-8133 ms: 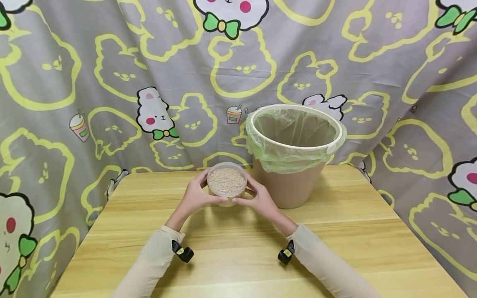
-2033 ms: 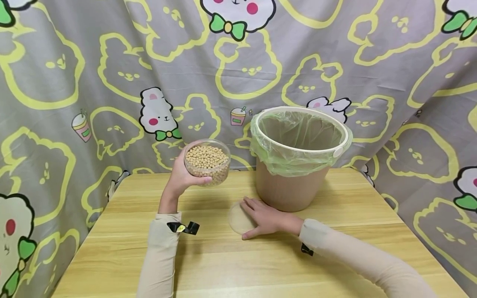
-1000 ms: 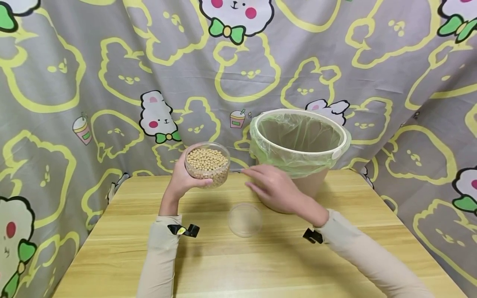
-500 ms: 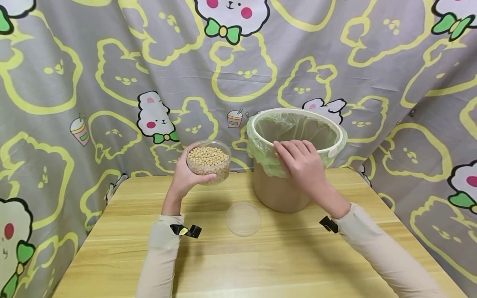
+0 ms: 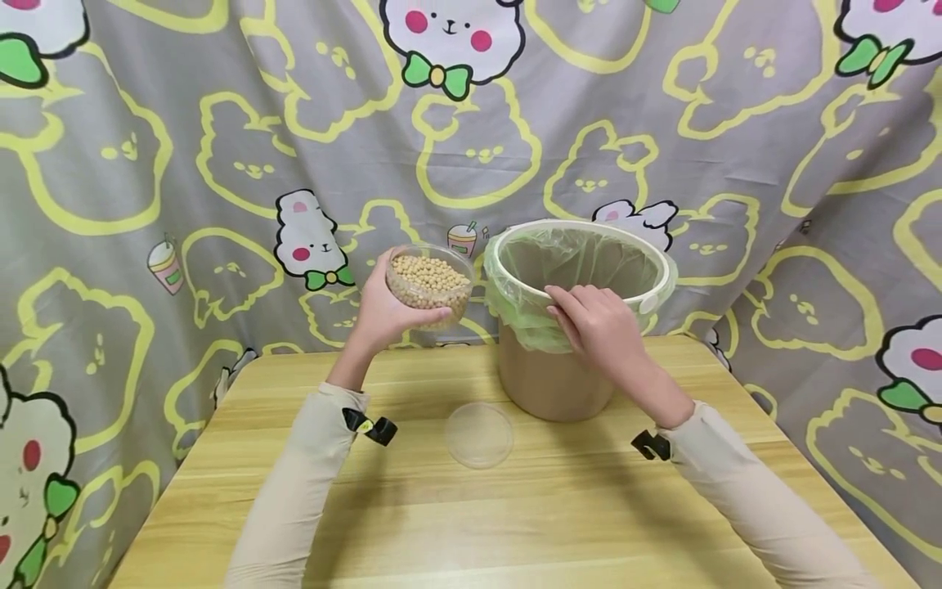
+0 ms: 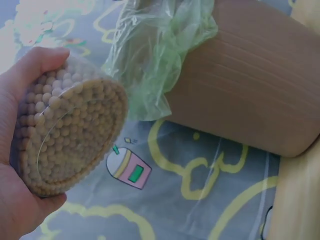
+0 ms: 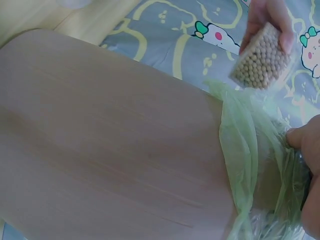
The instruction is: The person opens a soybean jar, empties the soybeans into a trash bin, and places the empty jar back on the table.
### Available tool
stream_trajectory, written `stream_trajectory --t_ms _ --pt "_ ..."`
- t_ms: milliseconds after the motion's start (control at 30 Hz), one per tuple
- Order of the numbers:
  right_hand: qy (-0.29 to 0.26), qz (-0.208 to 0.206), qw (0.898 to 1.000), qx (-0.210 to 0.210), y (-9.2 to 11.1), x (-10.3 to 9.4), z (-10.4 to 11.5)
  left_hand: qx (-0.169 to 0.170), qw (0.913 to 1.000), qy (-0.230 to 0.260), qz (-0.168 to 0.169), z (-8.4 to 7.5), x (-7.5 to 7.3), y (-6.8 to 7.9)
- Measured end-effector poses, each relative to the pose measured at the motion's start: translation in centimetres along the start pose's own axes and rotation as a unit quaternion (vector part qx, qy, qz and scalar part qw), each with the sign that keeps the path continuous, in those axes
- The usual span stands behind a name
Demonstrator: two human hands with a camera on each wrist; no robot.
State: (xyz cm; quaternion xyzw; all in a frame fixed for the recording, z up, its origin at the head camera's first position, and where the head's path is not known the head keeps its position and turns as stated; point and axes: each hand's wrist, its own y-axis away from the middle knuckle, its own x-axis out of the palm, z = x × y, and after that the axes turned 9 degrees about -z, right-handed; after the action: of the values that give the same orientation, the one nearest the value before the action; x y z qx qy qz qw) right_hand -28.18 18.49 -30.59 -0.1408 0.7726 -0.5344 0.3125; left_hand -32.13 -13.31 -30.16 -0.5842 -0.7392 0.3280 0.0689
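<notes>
My left hand (image 5: 383, 311) grips a clear round plastic tub (image 5: 434, 298) from its left side, thumb across the front. Pale yellow soybeans (image 5: 427, 272) fill much of the uncovered tub, which hangs above the table, tilted slightly. In the left wrist view the beans show through the tub's base (image 6: 82, 132). At the right, my right hand (image 5: 603, 331) grips the front rim of a brown trash can (image 5: 555, 384), fingers over the edge. A thin green bag (image 7: 240, 145) lines the can and folds down outside it; the tub is just left of it.
A clear round lid (image 5: 478, 435) lies flat on the wooden table (image 5: 441, 523) in front of the can. Behind the table hangs a grey patterned curtain (image 5: 353, 155). A black wrist camera (image 5: 370, 425) sits on my left sleeve.
The lid came off the tub and was laid on the table. My right hand moved from the lid to the can's rim. Lately my left hand raised the tub slightly rightward.
</notes>
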Motion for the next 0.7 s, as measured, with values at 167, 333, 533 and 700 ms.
stream_trajectory --t_ms 167,333,533,700 --pt "-0.005 -0.001 1.000 0.003 0.1 0.0 0.0 0.003 0.9981 -0.060 -0.012 -2.0 0.1 -1.6" --pt "-0.005 0.005 1.000 0.004 0.1 0.0 0.0 0.013 0.9957 -0.092 -0.005 -3.6 0.4 -3.1" --pt "-0.016 0.002 1.000 0.012 0.1 0.0 -0.1 0.023 0.9912 -0.129 0.015 -4.6 0.9 -4.5" --pt "-0.017 0.005 1.000 0.015 0.1 -0.1 -0.1 0.041 0.9876 -0.148 0.030 -5.1 1.4 -5.4"
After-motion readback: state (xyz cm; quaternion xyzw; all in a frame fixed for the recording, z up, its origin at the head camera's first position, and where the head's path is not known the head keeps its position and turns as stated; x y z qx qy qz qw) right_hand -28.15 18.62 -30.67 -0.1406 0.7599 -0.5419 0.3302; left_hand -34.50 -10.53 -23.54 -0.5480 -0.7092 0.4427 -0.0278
